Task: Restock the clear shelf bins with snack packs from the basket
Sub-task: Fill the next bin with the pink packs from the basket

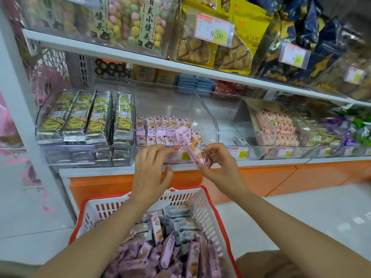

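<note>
Pack headed for the middle bin

My right hand (217, 163) pinches one pink snack pack (189, 144) by its lower end, tilted, just in front of the clear bin (208, 121) at the centre of the frame. My left hand (149, 171) hovers beside it with relaxed fingers, holding nothing. The bin's rows of pink packs (160, 125) stand upright and fill only its front half, so I judge the best move is to lift the pack over the low front lip, turn it upright with the print facing out, and seat it flush against the nearest row. The free hand can steady that row so nothing tips. The wrapper looks slick, so a firm pinch matters.

Below, at the bottom of the frame, the basket (112, 207) is heaped with more pink and grey packs. The bin sits on a white shelf (96, 170) above an orange base (261, 177), and pale floor (301, 213) shows at lower right. At centre left, a neighbouring bin holds yellow packs (84, 117).
</note>
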### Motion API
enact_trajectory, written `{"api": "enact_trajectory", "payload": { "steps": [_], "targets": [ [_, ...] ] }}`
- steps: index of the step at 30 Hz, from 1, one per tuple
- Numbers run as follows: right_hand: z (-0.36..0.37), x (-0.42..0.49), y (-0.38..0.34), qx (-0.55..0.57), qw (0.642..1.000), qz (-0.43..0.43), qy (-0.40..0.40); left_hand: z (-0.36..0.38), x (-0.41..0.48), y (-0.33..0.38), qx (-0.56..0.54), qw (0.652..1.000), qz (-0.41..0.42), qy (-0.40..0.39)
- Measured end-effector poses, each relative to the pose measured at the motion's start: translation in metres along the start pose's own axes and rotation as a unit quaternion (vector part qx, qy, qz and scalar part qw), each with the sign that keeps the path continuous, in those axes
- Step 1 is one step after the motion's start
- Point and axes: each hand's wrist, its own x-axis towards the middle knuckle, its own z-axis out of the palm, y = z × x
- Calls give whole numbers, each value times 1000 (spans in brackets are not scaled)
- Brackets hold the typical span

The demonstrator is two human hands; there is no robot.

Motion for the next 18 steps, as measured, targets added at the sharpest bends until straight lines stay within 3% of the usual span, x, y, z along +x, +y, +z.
{"api": "enact_trajectory", "payload": {
  "steps": [3,6,10,11,14,18],
  "targets": [
    [-1,12,-4,-21,1000,-7,-7,-4,7,-1,-41,999,-31,-5],
    [-4,16,-3,-32,999,-8,-39,-9,10,4,-209,968,-126,-57],
    [-9,14,3,-46,995,-2,-86,-14,14,17,-473,810,-321,-135],
    [-10,13,4,-42,994,2,-98,-14,15,16,-486,786,-343,-167],
    [-13,13,7,-10,993,16,-118,-9,14,12,-477,760,-352,-268],
    [-13,15,9,-44,994,-6,-97,-8,15,13,-476,731,-363,-328]
  ]
}}
